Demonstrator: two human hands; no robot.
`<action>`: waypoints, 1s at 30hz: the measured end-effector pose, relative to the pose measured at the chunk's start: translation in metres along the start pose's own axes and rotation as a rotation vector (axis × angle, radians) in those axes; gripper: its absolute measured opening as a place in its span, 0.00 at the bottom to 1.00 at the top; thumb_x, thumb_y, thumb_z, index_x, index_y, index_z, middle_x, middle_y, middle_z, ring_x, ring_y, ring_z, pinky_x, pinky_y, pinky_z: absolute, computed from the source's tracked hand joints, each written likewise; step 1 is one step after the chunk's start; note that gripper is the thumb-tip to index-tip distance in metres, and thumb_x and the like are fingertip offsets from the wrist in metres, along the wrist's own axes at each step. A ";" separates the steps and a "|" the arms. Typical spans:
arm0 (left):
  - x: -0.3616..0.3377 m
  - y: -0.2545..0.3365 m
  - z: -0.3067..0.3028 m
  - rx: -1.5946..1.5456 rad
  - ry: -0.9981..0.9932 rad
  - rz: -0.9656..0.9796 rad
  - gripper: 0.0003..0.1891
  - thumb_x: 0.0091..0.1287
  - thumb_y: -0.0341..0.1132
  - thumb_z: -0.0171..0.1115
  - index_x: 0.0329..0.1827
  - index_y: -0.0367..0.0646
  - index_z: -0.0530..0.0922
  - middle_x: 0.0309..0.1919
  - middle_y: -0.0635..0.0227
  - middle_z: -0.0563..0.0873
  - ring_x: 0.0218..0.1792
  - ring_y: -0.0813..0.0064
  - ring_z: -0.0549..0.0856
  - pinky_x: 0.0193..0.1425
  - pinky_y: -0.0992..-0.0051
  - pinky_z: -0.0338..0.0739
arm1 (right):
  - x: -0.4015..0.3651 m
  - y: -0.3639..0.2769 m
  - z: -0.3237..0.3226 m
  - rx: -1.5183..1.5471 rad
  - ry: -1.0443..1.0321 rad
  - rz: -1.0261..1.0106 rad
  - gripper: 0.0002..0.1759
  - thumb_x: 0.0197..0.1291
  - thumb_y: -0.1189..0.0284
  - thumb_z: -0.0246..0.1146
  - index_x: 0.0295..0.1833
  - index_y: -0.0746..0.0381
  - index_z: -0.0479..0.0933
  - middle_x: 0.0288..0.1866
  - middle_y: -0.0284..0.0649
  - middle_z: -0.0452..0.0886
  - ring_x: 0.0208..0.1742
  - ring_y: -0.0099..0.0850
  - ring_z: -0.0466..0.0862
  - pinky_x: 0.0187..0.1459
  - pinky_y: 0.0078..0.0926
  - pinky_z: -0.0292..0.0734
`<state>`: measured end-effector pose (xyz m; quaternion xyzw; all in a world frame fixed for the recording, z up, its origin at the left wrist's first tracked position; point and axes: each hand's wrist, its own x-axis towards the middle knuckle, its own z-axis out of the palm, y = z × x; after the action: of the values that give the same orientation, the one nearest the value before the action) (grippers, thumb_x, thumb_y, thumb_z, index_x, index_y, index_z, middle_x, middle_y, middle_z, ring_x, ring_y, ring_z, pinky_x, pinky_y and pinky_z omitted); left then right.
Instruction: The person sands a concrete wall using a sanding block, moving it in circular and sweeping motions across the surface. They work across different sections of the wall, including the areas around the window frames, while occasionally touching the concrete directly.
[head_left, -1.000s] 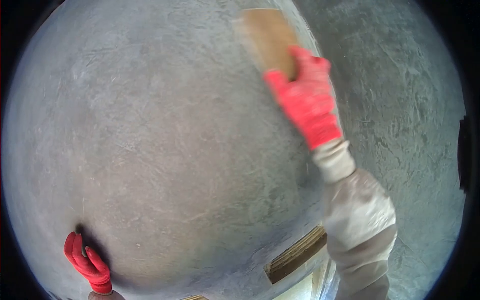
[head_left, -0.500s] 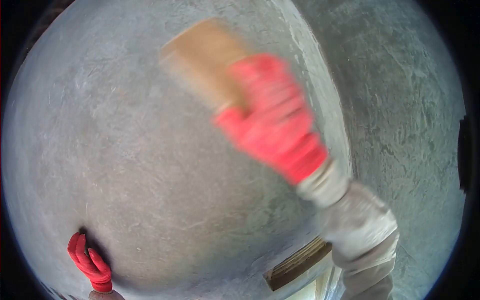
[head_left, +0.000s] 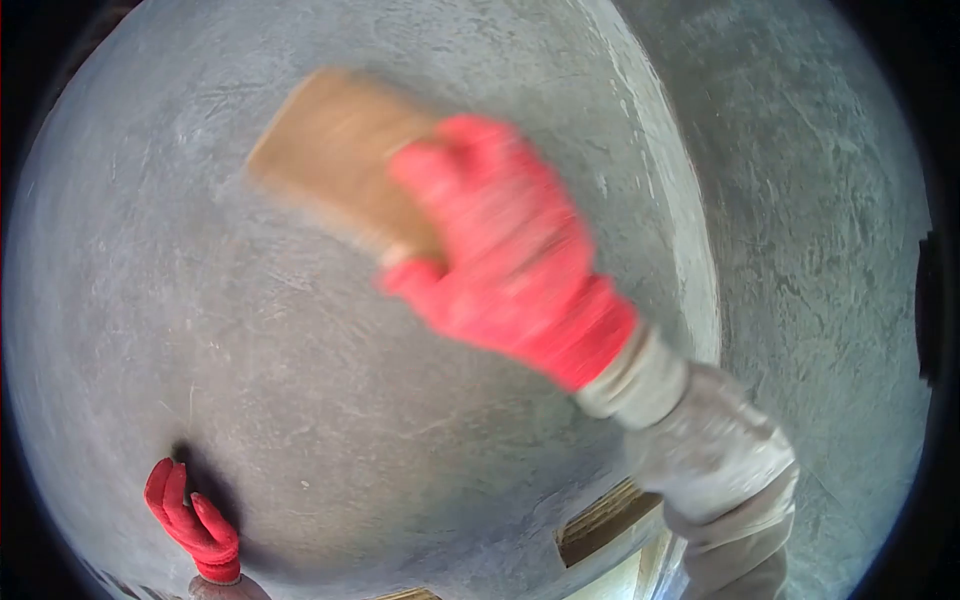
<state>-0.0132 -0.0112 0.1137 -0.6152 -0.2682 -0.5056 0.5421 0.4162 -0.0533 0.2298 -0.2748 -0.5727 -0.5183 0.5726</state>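
Observation:
Gloved in red, my right hand (head_left: 505, 240) is closed on the near edge of a tan rectangular pad (head_left: 340, 150). Motion blurs both, and the pad's surface detail does not show. The pad lies over the grey plastered wall (head_left: 330, 370), its flat side along the surface. At the lower left, my left hand (head_left: 198, 525), also in a red glove, is open with its fingers stretched upward. Its fingertips are right at the wall, beside a dark shadow.
A pale raised edge (head_left: 690, 210) runs down the wall where it turns into a darker grey face (head_left: 810, 200) on the right. Low down, near my sleeve, is a rectangular recess (head_left: 608, 522) with a wood-coloured inside. A dark object (head_left: 928, 310) stands at the far right.
My right hand has swept left and slightly down with the pad. In view, my left hand and the recess have shifted slightly right, and a second wood-coloured edge shows at the bottom.

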 end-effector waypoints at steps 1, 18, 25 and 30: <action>0.000 0.001 0.000 -0.014 0.004 -0.001 0.19 0.66 0.32 0.50 0.57 0.32 0.75 0.57 0.47 0.77 0.56 0.49 0.76 0.61 0.55 0.69 | -0.005 0.035 0.003 -0.116 0.176 -0.094 0.37 0.50 0.60 0.74 0.64 0.59 0.71 0.60 0.52 0.70 0.58 0.50 0.77 0.59 0.44 0.76; -0.004 -0.001 -0.002 0.017 0.009 0.035 0.19 0.66 0.32 0.51 0.56 0.32 0.76 0.57 0.47 0.77 0.56 0.48 0.76 0.62 0.54 0.69 | -0.025 -0.033 -0.003 -0.003 -0.120 -0.006 0.35 0.51 0.64 0.75 0.64 0.59 0.71 0.60 0.52 0.68 0.57 0.50 0.76 0.56 0.42 0.77; -0.002 0.000 -0.003 -0.010 -0.008 0.068 0.19 0.65 0.31 0.50 0.56 0.32 0.76 0.57 0.47 0.78 0.56 0.47 0.76 0.61 0.53 0.69 | -0.035 0.108 -0.044 -0.248 0.194 0.705 0.34 0.56 0.58 0.70 0.63 0.65 0.71 0.60 0.56 0.71 0.55 0.49 0.78 0.57 0.41 0.75; -0.004 -0.004 -0.005 -0.003 0.011 0.053 0.18 0.66 0.32 0.50 0.56 0.32 0.76 0.57 0.47 0.78 0.56 0.48 0.76 0.61 0.54 0.69 | -0.039 0.001 -0.019 0.034 -0.004 0.331 0.33 0.49 0.62 0.72 0.58 0.67 0.72 0.58 0.54 0.71 0.57 0.49 0.75 0.58 0.45 0.73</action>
<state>-0.0194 -0.0140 0.1116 -0.6202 -0.2483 -0.4949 0.5557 0.4321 -0.0594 0.1898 -0.3568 -0.5295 -0.4069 0.6533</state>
